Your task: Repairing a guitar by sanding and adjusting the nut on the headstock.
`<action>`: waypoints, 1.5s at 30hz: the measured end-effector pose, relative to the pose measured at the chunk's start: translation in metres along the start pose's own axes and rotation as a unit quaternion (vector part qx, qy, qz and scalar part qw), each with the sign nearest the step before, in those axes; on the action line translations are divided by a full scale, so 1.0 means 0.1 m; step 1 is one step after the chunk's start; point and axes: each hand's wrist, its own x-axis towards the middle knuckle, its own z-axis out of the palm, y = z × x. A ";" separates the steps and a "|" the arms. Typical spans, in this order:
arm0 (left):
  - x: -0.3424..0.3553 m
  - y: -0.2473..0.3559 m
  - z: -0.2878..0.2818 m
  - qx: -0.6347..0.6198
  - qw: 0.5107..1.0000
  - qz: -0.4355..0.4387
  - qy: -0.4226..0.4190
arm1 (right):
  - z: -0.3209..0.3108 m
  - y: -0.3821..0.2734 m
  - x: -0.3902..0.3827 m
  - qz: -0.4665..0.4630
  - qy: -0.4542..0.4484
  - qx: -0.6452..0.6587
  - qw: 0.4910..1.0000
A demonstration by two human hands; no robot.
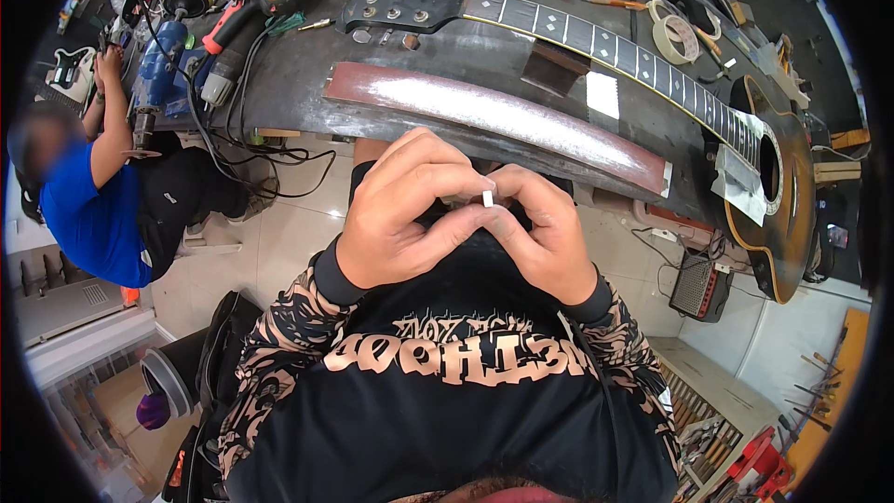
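My left hand (400, 210) and my right hand (545, 233) meet at my chest, thumbs and index fingers pinched round a small pale piece (487, 198). Just beyond them on the dark bench (279, 84) lies a long reddish-brown bar (494, 114) with a shiny, pale-streaked top. Behind it an acoustic guitar lies across the bench, its neck (596, 40) toward the left and its sunburst body (771, 251) at the right, with pale sheet pieces (745, 188) beside the soundhole.
Power tools (237, 19) and cables crowd the bench's left end. Tape rolls (677, 37) and hand tools lie along the back. A person in a blue shirt (79, 214) works at the left. A black amplifier-like box (697, 284) stands below the bench at right.
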 end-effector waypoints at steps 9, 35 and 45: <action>-0.05 0.03 0.00 -0.088 0.981 -0.166 0.056 | 0.02 -0.03 0.02 -0.014 -0.031 -0.011 0.999; -0.08 -0.16 -0.13 -0.051 0.992 -0.085 -0.078 | 0.05 0.16 0.17 0.141 0.035 0.306 0.941; 0.45 -0.55 -0.39 0.029 0.996 0.024 -0.083 | 0.16 0.05 0.52 0.153 0.112 0.366 0.911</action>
